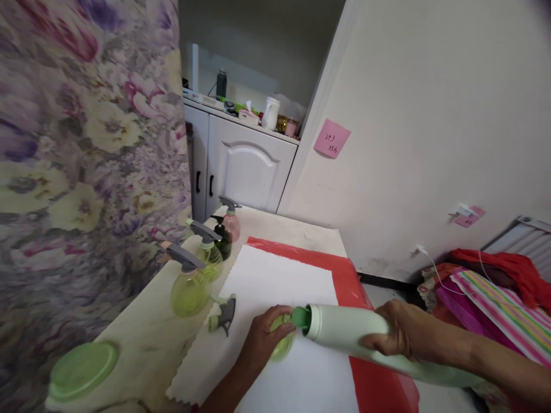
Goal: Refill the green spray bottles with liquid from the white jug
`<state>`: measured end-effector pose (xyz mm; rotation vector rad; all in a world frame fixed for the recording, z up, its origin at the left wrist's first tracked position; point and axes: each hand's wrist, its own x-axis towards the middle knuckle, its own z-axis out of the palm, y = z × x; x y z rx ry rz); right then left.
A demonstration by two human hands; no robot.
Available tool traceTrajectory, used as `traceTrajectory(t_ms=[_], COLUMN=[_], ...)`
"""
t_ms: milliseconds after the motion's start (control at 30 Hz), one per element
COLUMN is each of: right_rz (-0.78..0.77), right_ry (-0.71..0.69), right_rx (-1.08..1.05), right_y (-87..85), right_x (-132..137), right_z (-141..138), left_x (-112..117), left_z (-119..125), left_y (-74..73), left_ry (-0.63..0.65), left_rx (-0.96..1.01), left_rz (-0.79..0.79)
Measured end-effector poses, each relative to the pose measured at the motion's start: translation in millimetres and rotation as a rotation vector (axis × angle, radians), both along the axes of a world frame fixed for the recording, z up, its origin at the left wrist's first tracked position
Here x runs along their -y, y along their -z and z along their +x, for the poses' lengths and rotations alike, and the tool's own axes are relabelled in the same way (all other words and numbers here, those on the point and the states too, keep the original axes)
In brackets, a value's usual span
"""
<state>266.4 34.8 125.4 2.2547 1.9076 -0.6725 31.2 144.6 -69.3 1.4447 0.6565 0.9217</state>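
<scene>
My left hand [267,332] is closed around the neck of a clear yellow-green spray bottle [283,346], which has no spray head on it and stands on a white sheet [279,275]. In my right hand [398,330] is a long pale green flask [344,327], tipped almost level. Its darker green spout [302,317] is right at the small bottle's mouth; whether liquid runs out cannot be made out. A loose grey and green trigger spray head [226,316] lies on the sheet, left of my left hand.
Along the table's [142,332] left side stand a yellow-green spray bottle [189,293], another one [210,261], a dark pump bottle [224,241] and a pink spray bottle [232,225]. A round green lid [84,370] lies near left. Red sheeting [348,281] is under the white sheet.
</scene>
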Motion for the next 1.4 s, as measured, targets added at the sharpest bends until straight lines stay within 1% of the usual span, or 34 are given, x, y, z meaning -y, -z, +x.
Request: traceTrajectory(t_ms=[233,500,633,767,967,1400], right_rz=[-0.005,0.002,0.010,-0.001,-0.007,0.011], right_ry=[0.008,0.017,0.029,0.012,0.028,0.003], right_rx=[0.012,0.015,0.013,-0.019,0.024,0.019], right_y=[-2.1,-0.1,-3.5,-7.8,-11.3,-3.8], right_x=[-0.6,-0.1,-0.1,0.4,-1.9,-0.1], right_z=[-3.8,-1.7,-4.8,-7.9,-13.2,-3.3], left_x=[1.8,-0.7,-0.4,0.7,1.6,1.7], left_z=[-1.4,0.3,0.0,-0.6,-1.2,-0.6], left_y=[-0.7,1.0,-0.4,-1.6,-4.0,-3.6], left_ry=[0.003,-0.010,-0.008,-0.009,-0.011,-0.017], left_rx=[-0.010,-0.025,-0.016,-0.014,-0.014,-0.003], left_rz=[0.009,-0.001,0.007,0.006,-0.008,-0.024])
